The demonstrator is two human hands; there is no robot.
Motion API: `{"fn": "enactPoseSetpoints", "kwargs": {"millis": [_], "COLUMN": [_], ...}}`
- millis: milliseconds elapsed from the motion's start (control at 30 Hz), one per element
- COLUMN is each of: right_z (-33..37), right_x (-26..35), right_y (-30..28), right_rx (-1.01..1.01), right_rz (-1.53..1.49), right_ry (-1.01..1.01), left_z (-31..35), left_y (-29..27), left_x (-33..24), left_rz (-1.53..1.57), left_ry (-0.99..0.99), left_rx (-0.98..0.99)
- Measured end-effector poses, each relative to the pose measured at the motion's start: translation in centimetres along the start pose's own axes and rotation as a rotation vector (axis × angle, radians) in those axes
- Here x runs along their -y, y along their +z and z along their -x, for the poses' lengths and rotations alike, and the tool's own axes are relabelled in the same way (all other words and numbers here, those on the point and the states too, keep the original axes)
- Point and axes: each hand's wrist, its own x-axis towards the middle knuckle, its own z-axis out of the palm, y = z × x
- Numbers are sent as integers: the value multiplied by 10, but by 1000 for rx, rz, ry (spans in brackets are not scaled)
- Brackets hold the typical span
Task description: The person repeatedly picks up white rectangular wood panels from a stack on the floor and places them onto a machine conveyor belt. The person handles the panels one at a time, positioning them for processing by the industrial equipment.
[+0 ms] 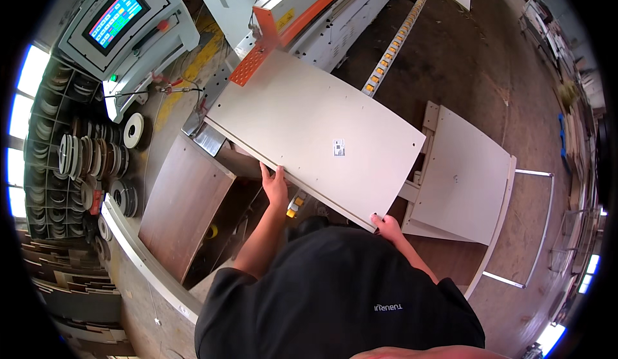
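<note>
A large off-white board point(309, 114) with small drilled holes and a small label lies slanting in front of me. Its far left end reaches under an orange perforated guide point(252, 63) at the machine. My left hand point(275, 184) grips the near long edge around its middle, a finger and the thumb showing at the rim. At the near right corner, my right hand point(386, 226) holds the same edge with its thumb on top. The fingers under the board are hidden.
A brown cabinet-like stand point(187, 195) is on my left. On the right, more off-white boards point(460, 172) lie stacked. A roller rail point(399, 40) extends beyond the board. A control panel with a lit screen point(117, 18) and edge-band rolls point(93, 156) stand at left.
</note>
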Motion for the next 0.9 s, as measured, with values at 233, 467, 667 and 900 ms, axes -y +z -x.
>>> {"fn": "enactPoseSetpoints", "kwargs": {"millis": [233,467,667,900], "right_z": [-47,-88,-56,1], "right_x": [7,8,-7,-185], "right_y": [-29,-55,-70,-56], "right_rx": [-26,-175,-81,-176], "right_rz": [-338,-409,-546,-676], "right_ry": [63,42,17,374], "left_z": [-32,-57,-21,103], "left_y": [56,106,124,140], "left_x": [8,0,-10,59], "left_rz": [82,67,-135,-514], "left_ry": [4,-156,-65,-300], "left_rx": [13,183,370,850]}}
